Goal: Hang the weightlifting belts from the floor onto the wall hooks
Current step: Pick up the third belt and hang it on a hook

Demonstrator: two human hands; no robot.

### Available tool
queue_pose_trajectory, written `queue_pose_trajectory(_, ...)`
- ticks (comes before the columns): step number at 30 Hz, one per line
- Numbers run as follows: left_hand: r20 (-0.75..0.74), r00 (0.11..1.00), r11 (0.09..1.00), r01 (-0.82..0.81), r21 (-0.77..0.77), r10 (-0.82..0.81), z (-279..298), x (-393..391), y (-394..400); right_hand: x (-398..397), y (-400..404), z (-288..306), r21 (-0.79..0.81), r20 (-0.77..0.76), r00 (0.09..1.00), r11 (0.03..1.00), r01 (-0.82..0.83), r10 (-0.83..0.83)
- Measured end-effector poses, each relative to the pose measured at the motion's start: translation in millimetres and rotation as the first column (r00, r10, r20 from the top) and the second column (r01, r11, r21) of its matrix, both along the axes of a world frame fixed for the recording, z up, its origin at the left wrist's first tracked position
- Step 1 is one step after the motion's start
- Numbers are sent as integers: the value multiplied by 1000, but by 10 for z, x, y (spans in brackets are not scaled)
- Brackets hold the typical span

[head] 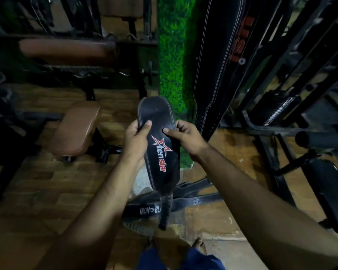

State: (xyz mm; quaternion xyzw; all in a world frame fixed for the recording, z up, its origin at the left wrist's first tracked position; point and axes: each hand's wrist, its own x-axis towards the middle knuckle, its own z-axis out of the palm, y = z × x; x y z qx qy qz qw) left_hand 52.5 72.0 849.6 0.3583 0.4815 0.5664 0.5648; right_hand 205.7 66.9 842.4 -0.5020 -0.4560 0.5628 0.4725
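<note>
A wide black leather weightlifting belt with white stitching and a red-and-white "ten star" logo (160, 145) stands almost upright at the centre of the frame, its rounded end up and its narrow strap end hanging below. Both hands clamp its upper part: the left hand (136, 140) grips the left edge with the thumb laid across the face, and the right hand (185, 138) pinches the right edge, thumb on the front. Beneath it, in the lower centre, 1 black belt lettered "IRON" (144, 210) lies flat on the brown wooden floor (37, 191), among other dark straps. Just right of the upper centre, a long black belt with orange lettering (219, 61) hangs against a green artificial-grass wall panel (172, 55). A brown padded bench (76, 129) stands at the left.
</note>
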Motion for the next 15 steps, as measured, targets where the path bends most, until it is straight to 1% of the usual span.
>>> queue_pose_trajectory(2, 18, 997, 996, 74, 38, -75, 118, 72, -47, 52, -51, 158, -33, -74, 996, 999, 44, -46)
queue_pose_trajectory(3, 19, 992, 991, 125, 54, -127, 162, 112, -109, 86, -53, 236, -52, -139, 988, 997, 63, -69)
queue_pose_trajectory(5, -30, 973, 970, 230, 77, -228, 241, 162, -302, 182, -51, 416, -46, -222, 971, 995, 83, -91)
queue_pose_trajectory(6, -69, 961, 958, 272, 88, -266, 255, 173, -374, 241, -53, 482, -4, -208, 974, 996, 94, -93)
queue_pose_trajectory(8, -80, 949, 947, 312, 81, -306, 351, 174, -421, 329, -103, 598, 102, -136, 989, 992, 68, -54)
queue_pose_trajectory(10, -7, 955, 953, 296, 67, -296, 532, 185, -346, 381, -175, 667, 180, -63, 998, 984, -5, 17)
queue_pose_trajectory(11, 45, 960, 960, 272, 65, -275, 636, 214, -273, 407, -202, 700, 195, -11, 998, 979, -56, 60)
queue_pose_trajectory(12, 43, 970, 969, 236, 68, -239, 744, 250, -202, 428, -236, 749, 191, 39, 993, 974, -118, 113)
queue_pose_trajectory(14, -46, 985, 980, 168, 104, -164, 896, 367, -120, 503, -259, 807, 153, 121, 974, 965, -211, 194)
queue_pose_trajectory(15, -82, 986, 978, 158, 138, -148, 925, 432, -119, 539, -257, 831, 124, 125, 969, 966, -226, 211)
